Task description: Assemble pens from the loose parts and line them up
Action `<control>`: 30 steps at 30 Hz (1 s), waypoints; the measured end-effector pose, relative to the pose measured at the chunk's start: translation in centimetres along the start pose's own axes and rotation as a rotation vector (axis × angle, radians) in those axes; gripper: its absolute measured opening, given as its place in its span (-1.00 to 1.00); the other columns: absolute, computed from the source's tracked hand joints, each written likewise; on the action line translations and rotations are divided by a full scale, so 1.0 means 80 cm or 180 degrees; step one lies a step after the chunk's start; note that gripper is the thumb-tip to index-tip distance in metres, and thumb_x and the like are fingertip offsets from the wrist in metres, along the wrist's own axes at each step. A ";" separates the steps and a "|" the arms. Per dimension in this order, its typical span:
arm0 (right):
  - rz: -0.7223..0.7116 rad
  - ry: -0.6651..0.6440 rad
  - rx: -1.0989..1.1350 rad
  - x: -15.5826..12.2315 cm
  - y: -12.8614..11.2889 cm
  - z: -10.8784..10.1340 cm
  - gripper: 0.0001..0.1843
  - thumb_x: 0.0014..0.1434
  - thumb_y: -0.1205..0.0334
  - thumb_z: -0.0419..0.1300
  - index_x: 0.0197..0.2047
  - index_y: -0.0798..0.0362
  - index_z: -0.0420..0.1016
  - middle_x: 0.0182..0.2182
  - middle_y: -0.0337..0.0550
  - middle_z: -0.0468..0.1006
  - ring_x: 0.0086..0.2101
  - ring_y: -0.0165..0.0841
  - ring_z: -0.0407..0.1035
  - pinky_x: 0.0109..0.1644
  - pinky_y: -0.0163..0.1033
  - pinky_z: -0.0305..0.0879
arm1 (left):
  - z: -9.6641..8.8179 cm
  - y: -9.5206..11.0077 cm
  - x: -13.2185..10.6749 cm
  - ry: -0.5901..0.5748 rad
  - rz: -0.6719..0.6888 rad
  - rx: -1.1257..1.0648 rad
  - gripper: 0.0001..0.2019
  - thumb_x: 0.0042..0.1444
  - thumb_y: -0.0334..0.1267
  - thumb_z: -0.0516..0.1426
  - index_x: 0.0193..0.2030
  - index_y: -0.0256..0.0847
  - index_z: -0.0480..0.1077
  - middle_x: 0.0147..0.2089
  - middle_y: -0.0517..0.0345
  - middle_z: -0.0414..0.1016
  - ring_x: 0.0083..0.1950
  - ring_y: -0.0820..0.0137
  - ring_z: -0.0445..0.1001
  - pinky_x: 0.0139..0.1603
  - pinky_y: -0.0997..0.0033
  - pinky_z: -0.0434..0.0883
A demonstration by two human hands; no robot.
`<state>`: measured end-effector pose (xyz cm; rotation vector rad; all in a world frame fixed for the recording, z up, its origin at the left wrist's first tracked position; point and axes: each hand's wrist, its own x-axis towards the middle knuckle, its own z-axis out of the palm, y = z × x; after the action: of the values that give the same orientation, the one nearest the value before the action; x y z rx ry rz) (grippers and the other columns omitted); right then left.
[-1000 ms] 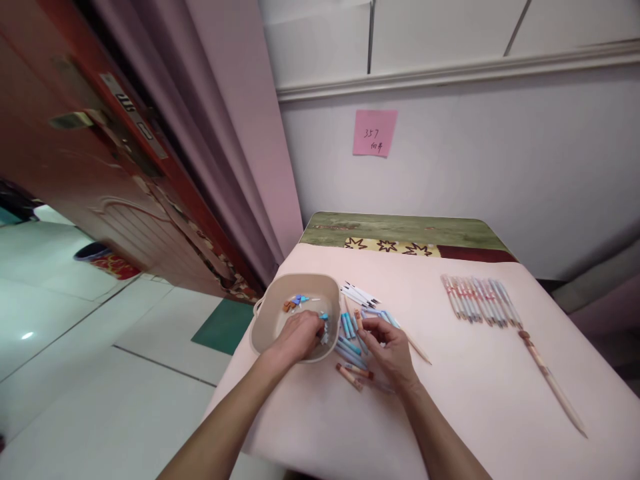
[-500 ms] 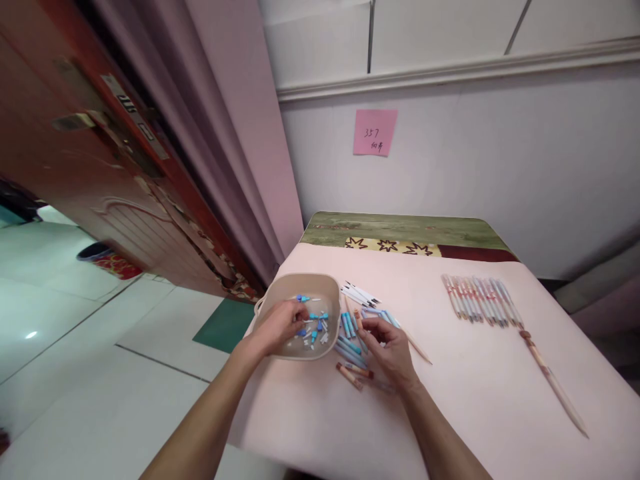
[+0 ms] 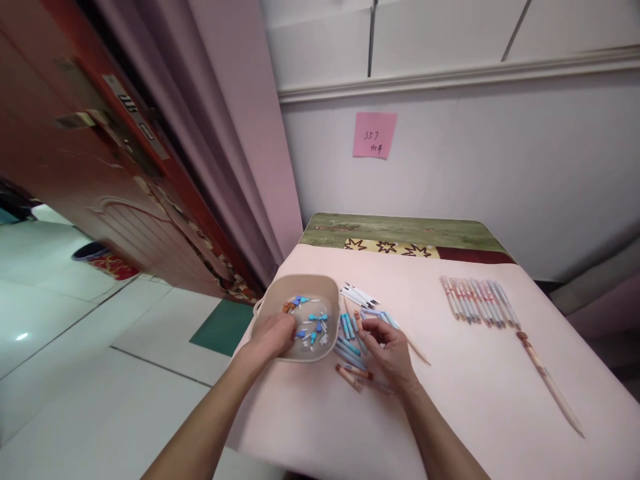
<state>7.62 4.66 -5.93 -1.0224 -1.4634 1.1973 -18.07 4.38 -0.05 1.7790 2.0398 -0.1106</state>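
Note:
My left hand (image 3: pixel 276 335) reaches down inside a beige plastic basin (image 3: pixel 275 285), its fingers curled low near the left side. What they pinch, if anything, is hidden. Small blue pen parts (image 3: pixel 314 318) and brown ones (image 3: pixel 289 307) lie on the basin floor with white bits. Just right of the basin, my right hand (image 3: pixel 387 343) grips a peach-and-brown pen barrel (image 3: pixel 358 320) between thumb and fingers, held roughly upright. Around it lie blue pen barrels (image 3: pixel 350 355), brown-and-peach barrels (image 3: pixel 349 378) and white refills with dark tips (image 3: pixel 360 295).
At the right of the pink-covered table (image 3: pixel 450 413) lies a row of pens (image 3: pixel 477 301), with one brown-topped pen (image 3: pixel 547 380) in front. A pink note (image 3: pixel 375 135) hangs on the wall. A red door (image 3: pixel 125 167) stands left.
My left hand has moved left and slightly down within the basin, uncovering the brown parts. My right hand stays in place with the pen barrel.

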 end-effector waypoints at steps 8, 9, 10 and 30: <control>-0.0094 0.0042 0.0027 0.001 -0.004 0.001 -0.75 0.15 0.05 0.22 -0.27 0.06 0.57 -0.45 -0.15 0.55 -0.51 -0.40 0.36 -0.44 -0.31 0.30 | -0.026 0.010 -0.010 0.0155 0.0223 0.0153 -0.94 -0.16 -0.40 0.13 -0.58 -0.22 0.40 -0.45 -0.03 0.51 -0.28 0.12 0.49 -0.23 0.25 0.30; -0.0120 0.0038 0.0013 0.001 -0.004 0.001 -0.75 0.14 0.06 0.22 -0.27 0.07 0.57 -0.46 -0.16 0.54 -0.52 -0.40 0.34 -0.45 -0.32 0.29 | -0.032 0.015 -0.013 0.0218 0.0310 0.0027 -0.93 -0.09 -0.36 0.12 -0.53 -0.22 0.42 -0.44 0.02 0.50 -0.29 0.18 0.48 -0.23 0.29 0.31; -0.0148 0.0032 -0.0001 0.001 -0.004 0.002 -0.76 0.14 0.07 0.22 -0.27 0.07 0.57 -0.48 -0.18 0.52 -0.53 -0.42 0.31 -0.47 -0.32 0.27 | -0.036 0.022 -0.016 0.0274 0.0411 -0.0222 -0.90 -0.03 -0.31 0.10 -0.46 -0.21 0.44 -0.42 0.07 0.50 -0.30 0.24 0.47 -0.25 0.33 0.31; -0.0345 -0.0025 0.0097 0.000 -0.017 0.000 -0.82 0.13 0.16 0.23 -0.29 0.09 0.57 -0.51 -0.21 0.49 -0.57 -0.48 0.22 -0.51 -0.35 0.17 | 0.001 0.131 -0.021 0.0319 0.0540 -0.4623 -0.80 -0.24 -0.27 0.38 -0.42 -0.26 0.54 -0.46 0.16 0.57 -0.42 0.49 0.45 -0.35 0.54 0.35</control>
<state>7.54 4.44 -4.58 -0.9073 -1.4832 1.1436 -7.81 4.64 2.75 0.9290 1.2599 1.1905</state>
